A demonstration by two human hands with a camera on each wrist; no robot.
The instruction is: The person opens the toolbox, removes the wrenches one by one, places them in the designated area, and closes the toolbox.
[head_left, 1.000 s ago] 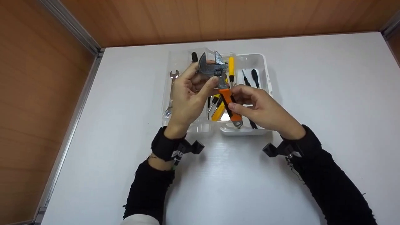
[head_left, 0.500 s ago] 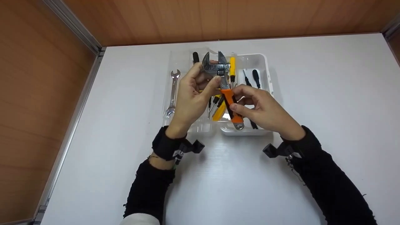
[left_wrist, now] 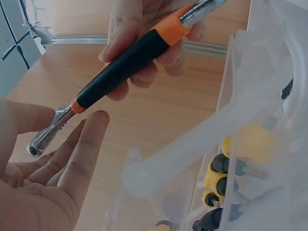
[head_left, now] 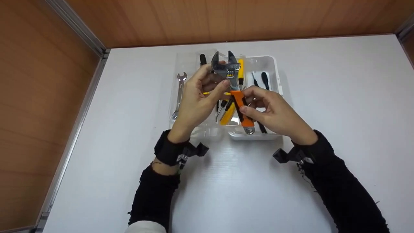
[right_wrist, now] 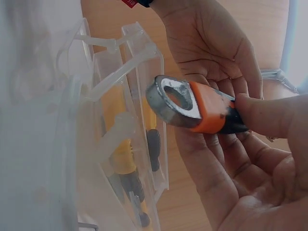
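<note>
I see both hands raised together over the clear plastic tool box [head_left: 276,69] on the white table [head_left: 339,97], sharing one adjustable wrench [head_left: 235,90]. My left hand [head_left: 197,100] pinches its steel head between thumb and fingers, while my right hand [head_left: 275,113] curls round the orange-and-black handle. Below them, yellow-handled screwdrivers [head_left: 240,69] lie in the box, and a flat open-ended spanner [head_left: 178,94] rests in its left compartment.

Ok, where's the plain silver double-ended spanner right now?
In the head view, the silver open-ended spanner lies in the leftmost compartment of the clear plastic tool tray, just left of the left hand, untouched.
</note>
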